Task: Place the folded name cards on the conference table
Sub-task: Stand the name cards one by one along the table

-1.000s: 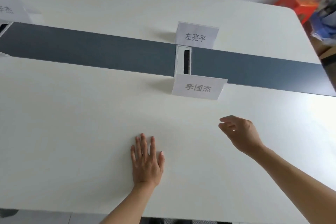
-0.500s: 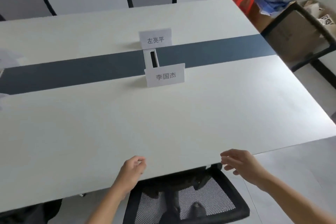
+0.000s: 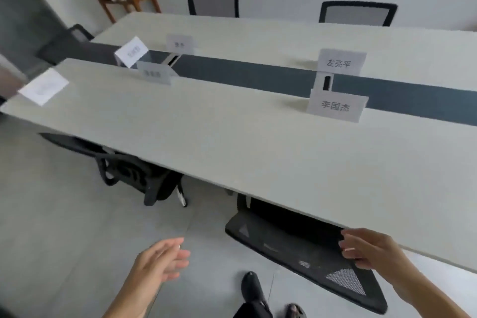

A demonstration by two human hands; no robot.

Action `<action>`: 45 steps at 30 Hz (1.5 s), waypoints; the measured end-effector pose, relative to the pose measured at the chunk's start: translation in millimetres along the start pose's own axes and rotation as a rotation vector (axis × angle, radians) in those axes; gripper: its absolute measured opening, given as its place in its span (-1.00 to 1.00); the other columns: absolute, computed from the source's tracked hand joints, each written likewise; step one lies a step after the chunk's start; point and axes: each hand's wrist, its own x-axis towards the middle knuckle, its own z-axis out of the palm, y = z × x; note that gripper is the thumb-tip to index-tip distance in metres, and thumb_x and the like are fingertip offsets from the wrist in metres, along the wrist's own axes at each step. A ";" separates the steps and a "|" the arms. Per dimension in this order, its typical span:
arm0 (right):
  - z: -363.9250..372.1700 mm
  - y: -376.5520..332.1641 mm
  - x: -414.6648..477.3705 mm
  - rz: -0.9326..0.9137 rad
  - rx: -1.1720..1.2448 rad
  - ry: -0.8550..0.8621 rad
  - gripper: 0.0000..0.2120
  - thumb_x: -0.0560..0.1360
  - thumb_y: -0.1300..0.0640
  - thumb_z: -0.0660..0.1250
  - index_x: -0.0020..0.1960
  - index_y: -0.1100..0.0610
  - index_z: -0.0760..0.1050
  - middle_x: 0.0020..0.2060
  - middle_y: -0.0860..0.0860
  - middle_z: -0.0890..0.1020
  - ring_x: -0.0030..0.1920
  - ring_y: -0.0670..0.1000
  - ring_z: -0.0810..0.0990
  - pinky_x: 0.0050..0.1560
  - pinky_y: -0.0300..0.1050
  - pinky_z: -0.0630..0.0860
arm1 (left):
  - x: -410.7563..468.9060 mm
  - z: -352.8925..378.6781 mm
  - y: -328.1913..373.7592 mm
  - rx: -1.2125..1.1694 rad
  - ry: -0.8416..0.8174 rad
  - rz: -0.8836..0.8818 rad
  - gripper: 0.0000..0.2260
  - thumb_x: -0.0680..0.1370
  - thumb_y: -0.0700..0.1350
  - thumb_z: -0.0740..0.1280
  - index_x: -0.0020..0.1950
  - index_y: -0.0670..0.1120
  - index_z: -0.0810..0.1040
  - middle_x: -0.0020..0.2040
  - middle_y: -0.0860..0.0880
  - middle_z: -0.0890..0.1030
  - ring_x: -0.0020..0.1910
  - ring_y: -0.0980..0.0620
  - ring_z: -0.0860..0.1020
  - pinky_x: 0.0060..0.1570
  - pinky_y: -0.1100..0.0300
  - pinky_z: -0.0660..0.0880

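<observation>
As a person stands at the near edge of the bench (image 3: 232, 147): folded name cards are out on its pale top.
Left hand (image 3: 160, 263): at 7 o'clock, over the floor, fingers apart and nearly straight, gripping nothing.
Right hand (image 3: 371, 250): at 5 o'clock, fingers loosely curled and apart, holding nothing, above the mesh chair back (image 3: 296, 248) tucked under the bench; whether it touches the chair cannot be told.
Near name card (image 3: 335, 106): upright at 2 o'clock, just this side of the dark centre strip (image 3: 245, 72).
Far name card (image 3: 340, 62): upright at 1 o'clock, just across the strip.
Blurred cards: one (image 3: 154, 73) beside the strip at 11 o'clock, a second (image 3: 180, 44) across it, a turned card (image 3: 131, 51) at the strip's end; print unreadable.
White sheet (image 3: 44, 86): at the bench corner, 10 o'clock; whether it is folded cannot be told.
Far chairs (image 3: 213, 0): two at the wall side, 12 and 1 o'clock.
</observation>
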 end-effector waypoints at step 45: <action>862.4 -383.5 42.6 -0.350 -0.421 -0.754 -0.84 0.56 0.18 0.29 0.09 0.12 0.61 -0.08 0.10 0.74 -0.03 0.14 0.70 -0.06 -0.02 0.57 | 83.2 -696.7 -141.2 -0.552 0.870 -0.181 -0.84 0.59 -0.18 0.23 0.04 -0.13 0.61 -0.10 -0.19 0.70 -0.05 -0.20 0.65 0.02 -0.09 0.52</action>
